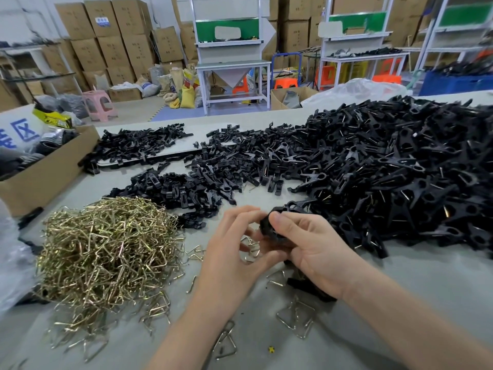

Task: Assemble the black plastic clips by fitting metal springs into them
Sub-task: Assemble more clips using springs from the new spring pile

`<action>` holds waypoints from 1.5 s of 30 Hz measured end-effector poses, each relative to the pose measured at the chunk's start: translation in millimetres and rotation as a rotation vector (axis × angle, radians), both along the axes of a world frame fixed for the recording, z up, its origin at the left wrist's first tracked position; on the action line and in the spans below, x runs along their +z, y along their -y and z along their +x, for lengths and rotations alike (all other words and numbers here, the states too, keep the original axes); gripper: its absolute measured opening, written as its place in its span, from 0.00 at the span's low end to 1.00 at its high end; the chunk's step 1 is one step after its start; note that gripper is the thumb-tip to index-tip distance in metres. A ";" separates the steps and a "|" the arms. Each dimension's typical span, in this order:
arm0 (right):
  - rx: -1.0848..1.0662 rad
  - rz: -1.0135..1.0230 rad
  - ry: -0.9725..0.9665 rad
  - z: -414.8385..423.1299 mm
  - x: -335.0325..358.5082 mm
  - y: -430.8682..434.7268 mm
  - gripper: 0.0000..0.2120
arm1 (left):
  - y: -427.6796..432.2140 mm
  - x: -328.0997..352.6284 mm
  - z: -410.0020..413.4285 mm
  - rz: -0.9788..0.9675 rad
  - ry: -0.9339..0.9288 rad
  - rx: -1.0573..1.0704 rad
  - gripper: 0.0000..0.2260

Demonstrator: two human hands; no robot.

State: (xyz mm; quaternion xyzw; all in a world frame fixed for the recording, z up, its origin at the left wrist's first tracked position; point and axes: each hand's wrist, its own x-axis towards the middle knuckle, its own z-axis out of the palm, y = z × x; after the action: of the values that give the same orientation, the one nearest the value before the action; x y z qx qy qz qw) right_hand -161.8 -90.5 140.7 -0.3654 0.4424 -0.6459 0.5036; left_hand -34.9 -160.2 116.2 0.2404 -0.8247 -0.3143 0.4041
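I see a grey table [416, 287] from above, with both of my hands meeting at its near centre. My right hand [314, 252] grasps a black clip [266, 227], thumb pressed over its top. My left hand [229, 255] has its fingers curled toward the clip and pinches a metal spring [250, 245] just beside it; whether the spring is already seated in the clip I cannot tell.

To the near left lies a tangled heap of springs [106, 252], its right edge close to my left wrist. A few loose springs [296, 316] are scattered on the table between and under my forearms. A very large pile of clips [394, 169] fills the right and far right, its near edge just beyond my right hand. A smaller heap of black parts [176, 188] sits at centre left, just past the springs. At the far left, a cardboard box [45, 174] stands on the table's left edge, and crumpled plastic film [10, 263] lies along the left border.

Bare table shows in the near right, beside my right forearm, and in a narrow strip between the smaller heap and the large pile.
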 end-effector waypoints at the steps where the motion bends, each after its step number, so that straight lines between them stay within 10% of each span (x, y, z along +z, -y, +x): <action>1: -0.025 -0.016 -0.018 -0.3 -0.6 0.2 0.17 | 0.2 -0.7 0.1 -0.001 0.000 -0.012 0.28; 8: -0.152 -0.167 -0.097 -2.7 -5.0 2.3 0.17 | 5.5 4.1 6.2 -0.031 0.109 0.079 0.25; 13: -0.294 -0.155 -0.184 -11.5 4.3 -3.3 0.19 | 23.0 2.1 25.7 -0.220 0.586 0.600 0.18; 16: -0.590 -0.140 -0.406 -20.7 10.5 -4.5 0.14 | 27.4 0.5 30.7 -0.234 0.743 0.704 0.18; 21: -0.901 0.138 -0.905 -37.2 6.5 -5.1 0.34 | 35.6 -5.2 24.6 -0.288 0.876 0.728 0.22; 40: -0.892 -0.079 -1.044 -12.4 -9.8 -2.6 0.23 | 41.4 -4.8 20.0 -0.165 0.478 0.473 0.10; 45: -0.865 -0.185 -1.096 -2.0 -13.2 -4.5 0.21 | 56.3 0.6 3.3 -0.130 0.746 0.483 0.09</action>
State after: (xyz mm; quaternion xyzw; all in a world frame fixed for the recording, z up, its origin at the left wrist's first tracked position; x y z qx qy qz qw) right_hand -163.8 -86.0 127.5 -0.4709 0.6811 -0.5460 -0.1272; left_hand -31.6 -216.5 116.8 0.4972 -0.8522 -0.0504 0.1553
